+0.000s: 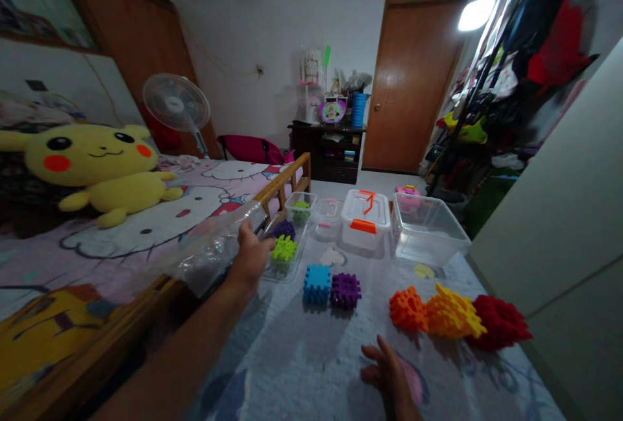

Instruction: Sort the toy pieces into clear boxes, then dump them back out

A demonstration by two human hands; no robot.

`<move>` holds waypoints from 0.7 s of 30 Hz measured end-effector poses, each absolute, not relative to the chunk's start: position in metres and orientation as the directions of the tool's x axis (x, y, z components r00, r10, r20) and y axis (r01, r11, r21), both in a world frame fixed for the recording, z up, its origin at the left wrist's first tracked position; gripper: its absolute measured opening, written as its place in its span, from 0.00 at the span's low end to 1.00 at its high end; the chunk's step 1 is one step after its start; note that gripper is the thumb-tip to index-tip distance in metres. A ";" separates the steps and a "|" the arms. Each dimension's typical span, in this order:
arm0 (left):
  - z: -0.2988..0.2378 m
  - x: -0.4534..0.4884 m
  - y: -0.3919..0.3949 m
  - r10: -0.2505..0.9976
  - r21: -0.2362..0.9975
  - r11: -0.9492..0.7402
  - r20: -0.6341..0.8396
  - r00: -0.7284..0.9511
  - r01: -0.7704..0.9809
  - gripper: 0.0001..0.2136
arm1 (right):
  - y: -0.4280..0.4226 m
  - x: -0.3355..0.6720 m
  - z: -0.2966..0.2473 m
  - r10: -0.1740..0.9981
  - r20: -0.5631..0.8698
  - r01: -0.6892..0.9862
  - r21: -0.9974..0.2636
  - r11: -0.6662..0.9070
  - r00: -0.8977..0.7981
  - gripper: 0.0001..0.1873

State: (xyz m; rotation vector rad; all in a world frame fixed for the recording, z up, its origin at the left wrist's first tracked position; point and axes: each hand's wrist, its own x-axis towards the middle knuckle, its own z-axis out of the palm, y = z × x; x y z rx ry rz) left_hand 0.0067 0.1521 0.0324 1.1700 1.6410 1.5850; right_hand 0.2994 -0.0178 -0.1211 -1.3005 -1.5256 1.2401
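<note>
In the head view, the only one, reaches with the left hand [250, 253] from the lower left to just beside a green cube [285, 249] in a shallow clear tray [296, 264]. Points the fingers toward this cube, near a clear plastic bag [211, 252] on the wooden bed rail [272, 192]. Cannot tell from the half-hidden fingertips whether pinching the bag, touching the cube or holding nothing. Holds the right hand [384, 369] low over the pale sheet [296, 356], with fingers loosely spread and nothing between them, nearest to an orange piece [407, 309].

In the same tray, just behind the green cube: a dark purple piece [283, 229]. On the sheet, side by side: a blue cube [317, 285] and a purple cube [346, 291]. At the right, in one row with the orange piece: a yellow piece [453, 312] and a red piece [499, 322].

Judging by the toothed plastic look, should handle as light and rather stiff, not very fragile, with little slipping thanks to the knobs. Better to take the green cube by two opposite faces, without squeezing hard, for risk of parting the edges. With the bag, should expect something thin, soft and slippery; better to pinch by a loose fold.

Cannot read any brand, label or writing, even on the white-lidded box [365, 220] with orange latches. Can make out only cat-face pictures on the bed cover [160, 220].
</note>
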 end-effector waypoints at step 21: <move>0.002 0.028 0.131 0.849 0.888 0.328 -0.426 -0.312 -0.322 0.17 | -0.073 0.272 -0.086 0.974 0.188 0.376 -0.899 0.224 -0.129 0.56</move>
